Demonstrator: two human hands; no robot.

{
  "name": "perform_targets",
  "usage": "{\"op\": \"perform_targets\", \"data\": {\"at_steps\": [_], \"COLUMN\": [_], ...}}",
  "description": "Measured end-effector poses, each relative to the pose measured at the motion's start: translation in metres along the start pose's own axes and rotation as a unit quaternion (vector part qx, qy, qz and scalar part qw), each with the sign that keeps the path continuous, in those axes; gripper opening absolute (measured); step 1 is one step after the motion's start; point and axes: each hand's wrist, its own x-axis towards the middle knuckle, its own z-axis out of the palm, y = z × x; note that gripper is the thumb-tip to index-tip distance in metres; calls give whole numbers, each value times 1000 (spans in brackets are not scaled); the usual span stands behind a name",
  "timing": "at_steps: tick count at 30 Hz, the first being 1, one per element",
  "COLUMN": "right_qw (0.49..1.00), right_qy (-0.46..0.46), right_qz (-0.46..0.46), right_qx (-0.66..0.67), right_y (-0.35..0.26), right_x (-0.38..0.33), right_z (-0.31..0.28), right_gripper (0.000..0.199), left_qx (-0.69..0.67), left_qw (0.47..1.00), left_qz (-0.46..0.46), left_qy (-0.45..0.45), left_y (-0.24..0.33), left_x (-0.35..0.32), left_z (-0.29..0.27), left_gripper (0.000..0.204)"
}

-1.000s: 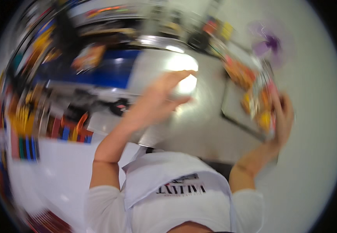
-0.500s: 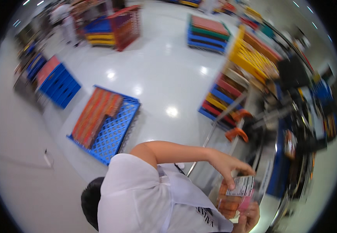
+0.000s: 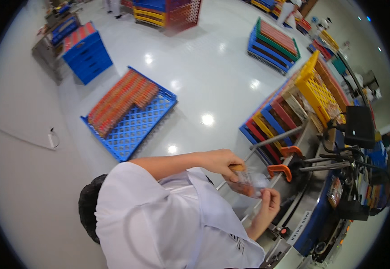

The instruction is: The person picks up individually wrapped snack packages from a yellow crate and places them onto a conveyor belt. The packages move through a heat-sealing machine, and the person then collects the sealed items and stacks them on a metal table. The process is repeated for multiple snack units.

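My left hand (image 3: 224, 163) is closed around one end of a clear plastic bag (image 3: 250, 183) with orange-brown food inside. At the bag's loose end, the fingertips of my right hand (image 3: 267, 208) pinch the thin plastic. Both hands hold the bag in front of my white apron, just short of a metal machine (image 3: 296, 206) with a blue belt (image 3: 318, 219). Another filled bag (image 3: 335, 192) lies on that belt. The exact kind of food is too small and blurred to tell.
Two orange clamps (image 3: 281, 170) stick out from the machine's edge. Beyond them stand stacked coloured crates (image 3: 267, 123) with a yellow crate (image 3: 316, 87) on top. A blue crate (image 3: 134, 125) partly filled with packs sits on the floor; another blue stack (image 3: 89, 58) is behind it.
My view has swung, so the surroundings appear shifted. The bag is drawn back from the machine and turned, its white label no longer facing me. My right hand now pinches the bag's loose end.
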Motion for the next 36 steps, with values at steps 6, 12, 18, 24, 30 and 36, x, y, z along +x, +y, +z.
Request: {"op": "perform_targets", "data": {"at_steps": [6, 12, 18, 24, 30, 36], "right_qw": [999, 996, 964, 880, 783, 546], "right_qy": [20, -90, -229, -378, -564, -781], "right_qz": [23, 12, 110, 64, 57, -23], "right_qx": [-16, 5, -82, -279, -255, -302], "right_y": [11, 15, 85, 169, 176, 177], "right_x": [72, 215, 364, 514, 691, 788], "right_z": [33, 100, 160, 244, 403, 649], "right_gripper": [12, 11, 16, 23, 27, 30], "left_qx": [54, 97, 189, 109, -3, 73], "left_qw": [980, 990, 974, 790, 416, 79], "left_qz": [139, 93, 38, -149, -327, -402], "left_qy": [-134, -51, 117, 584, 848, 909], "left_y": [-33, -51, -91, -333, -395, -328], "left_x": [56, 86, 129, 102, -73, -93], "left_z": [-22, -159, -354, -473, -361, -315], "left_gripper": [37, 35, 33, 28, 30, 25]}}
